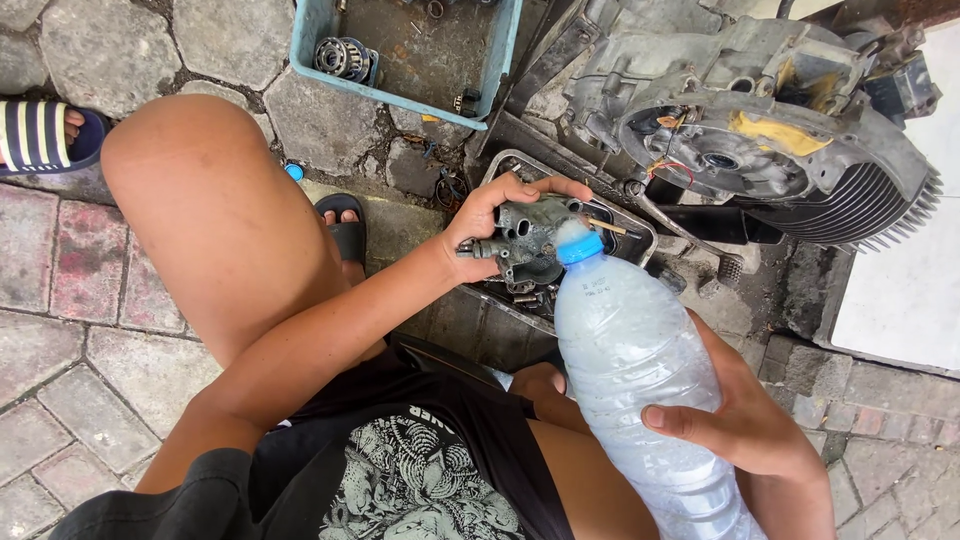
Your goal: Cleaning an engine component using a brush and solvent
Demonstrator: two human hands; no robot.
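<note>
Head view | my left hand point(487, 222) clamps the carburetor point(528, 240) | right hand point(752, 415) wraps the bottle point(640, 370) | squeezing hard could splash past the tray point(640, 232).

The left hand point(490, 225) reaches far forward, arm extended, fingers curled in a closed grip. The right hand point(745, 415) sits near and right, thumb pointing left, fingers seemingly wrapped behind, mostly hidden.
</note>
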